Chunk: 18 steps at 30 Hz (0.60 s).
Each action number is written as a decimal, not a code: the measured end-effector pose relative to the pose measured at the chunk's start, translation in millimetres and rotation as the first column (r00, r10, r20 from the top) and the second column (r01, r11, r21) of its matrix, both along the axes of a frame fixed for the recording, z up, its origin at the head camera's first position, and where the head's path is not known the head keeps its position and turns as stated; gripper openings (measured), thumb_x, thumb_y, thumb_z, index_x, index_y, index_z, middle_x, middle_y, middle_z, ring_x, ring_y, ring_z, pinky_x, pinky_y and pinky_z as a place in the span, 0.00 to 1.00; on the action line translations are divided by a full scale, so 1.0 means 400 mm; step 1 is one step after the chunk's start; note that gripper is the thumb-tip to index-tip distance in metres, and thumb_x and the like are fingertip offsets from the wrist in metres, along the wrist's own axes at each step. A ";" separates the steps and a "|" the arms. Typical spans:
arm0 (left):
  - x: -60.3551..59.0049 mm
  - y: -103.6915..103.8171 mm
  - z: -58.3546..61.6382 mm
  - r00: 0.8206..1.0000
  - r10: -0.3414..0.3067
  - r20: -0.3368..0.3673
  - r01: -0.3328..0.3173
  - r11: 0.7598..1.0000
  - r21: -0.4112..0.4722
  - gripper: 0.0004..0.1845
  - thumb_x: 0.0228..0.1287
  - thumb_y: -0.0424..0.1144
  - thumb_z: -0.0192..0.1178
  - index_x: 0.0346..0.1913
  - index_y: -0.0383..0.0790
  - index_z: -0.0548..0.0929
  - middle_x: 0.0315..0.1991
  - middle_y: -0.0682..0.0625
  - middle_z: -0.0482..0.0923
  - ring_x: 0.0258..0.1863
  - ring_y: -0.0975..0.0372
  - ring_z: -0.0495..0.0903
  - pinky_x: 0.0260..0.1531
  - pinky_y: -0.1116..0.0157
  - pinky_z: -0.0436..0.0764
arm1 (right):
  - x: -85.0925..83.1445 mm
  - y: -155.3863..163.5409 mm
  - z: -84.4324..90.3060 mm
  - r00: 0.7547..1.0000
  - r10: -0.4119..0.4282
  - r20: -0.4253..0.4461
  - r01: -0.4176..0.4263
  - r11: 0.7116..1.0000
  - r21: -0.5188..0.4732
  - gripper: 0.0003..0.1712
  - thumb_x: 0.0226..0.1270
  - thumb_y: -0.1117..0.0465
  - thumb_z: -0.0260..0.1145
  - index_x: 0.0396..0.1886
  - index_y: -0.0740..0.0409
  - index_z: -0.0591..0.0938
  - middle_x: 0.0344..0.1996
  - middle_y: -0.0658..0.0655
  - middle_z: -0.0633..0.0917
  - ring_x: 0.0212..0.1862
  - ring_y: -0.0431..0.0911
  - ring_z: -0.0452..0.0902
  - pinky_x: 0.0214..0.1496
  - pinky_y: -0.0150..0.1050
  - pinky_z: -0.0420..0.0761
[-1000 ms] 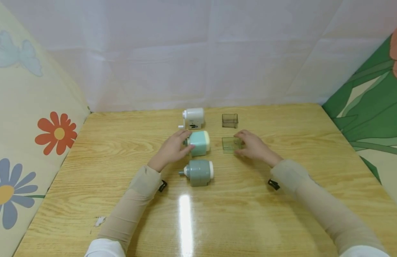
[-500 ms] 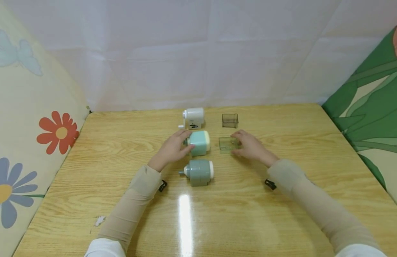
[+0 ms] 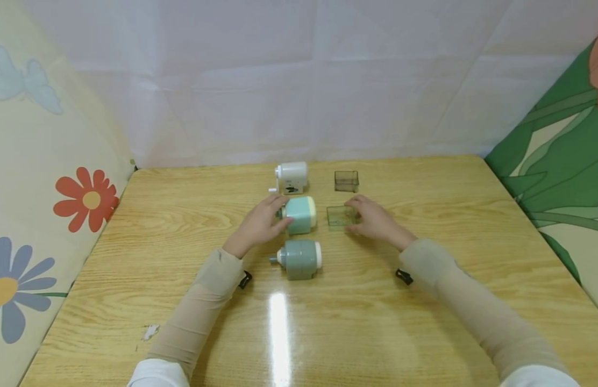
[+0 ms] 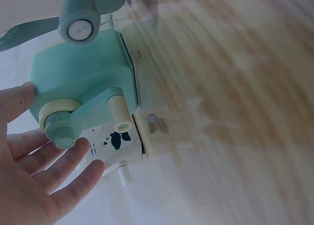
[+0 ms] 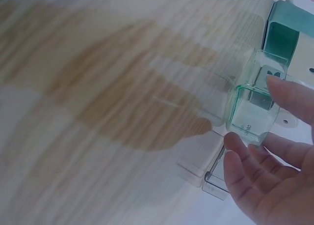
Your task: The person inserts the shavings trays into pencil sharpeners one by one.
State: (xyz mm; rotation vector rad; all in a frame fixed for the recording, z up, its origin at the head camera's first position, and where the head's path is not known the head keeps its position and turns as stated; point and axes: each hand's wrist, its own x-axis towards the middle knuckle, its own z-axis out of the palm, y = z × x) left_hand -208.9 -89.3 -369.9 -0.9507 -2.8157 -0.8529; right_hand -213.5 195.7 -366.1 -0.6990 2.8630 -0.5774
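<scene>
My left hand (image 3: 260, 226) grips a turquoise pencil sharpener (image 3: 300, 215) with a cream end, thumb on one side and fingers on the other. Its crank (image 4: 95, 104) faces that palm in the left wrist view. On the right, my right hand (image 3: 376, 220) pinches a clear green shavings drawer (image 3: 336, 216) between thumb and fingers. A short gap parts the drawer from the sharpener. From the right wrist, the drawer (image 5: 250, 117) lies in line with the sharpener's open slot (image 5: 282, 41).
A white pencil sharpener (image 3: 294, 177) stands behind the turquoise one, and a grey-green sharpener (image 3: 301, 260) in front. A smoky clear drawer (image 3: 346, 181) sits at the back right. The wooden table (image 3: 337, 333) meets a white cloth (image 3: 308, 80) behind.
My right hand has slid the green drawer leftward, closer to the turquoise sharpener. The left hand and that sharpener stay in place.
</scene>
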 end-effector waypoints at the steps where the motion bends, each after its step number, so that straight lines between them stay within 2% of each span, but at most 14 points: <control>1: 0.000 0.000 0.000 1.000 0.001 0.000 -0.001 1.000 0.000 0.28 0.64 0.44 0.56 0.61 0.30 0.67 0.56 0.39 0.70 0.52 0.51 0.72 0.54 0.57 0.72 | -0.001 -0.001 -0.001 1.000 0.002 -0.001 -0.002 1.000 -0.002 0.35 0.52 0.62 0.70 0.58 0.73 0.68 0.53 0.68 0.71 0.42 0.55 0.74 0.44 0.48 0.78; 18: 0.002 0.000 0.002 1.000 0.002 0.011 -0.002 1.000 -0.009 0.28 0.63 0.44 0.56 0.61 0.30 0.66 0.55 0.40 0.70 0.50 0.52 0.73 0.52 0.58 0.74 | -0.006 -0.023 -0.003 1.000 0.015 -0.022 -0.015 1.000 -0.008 0.35 0.51 0.62 0.71 0.57 0.73 0.69 0.52 0.69 0.72 0.41 0.54 0.74 0.45 0.48 0.77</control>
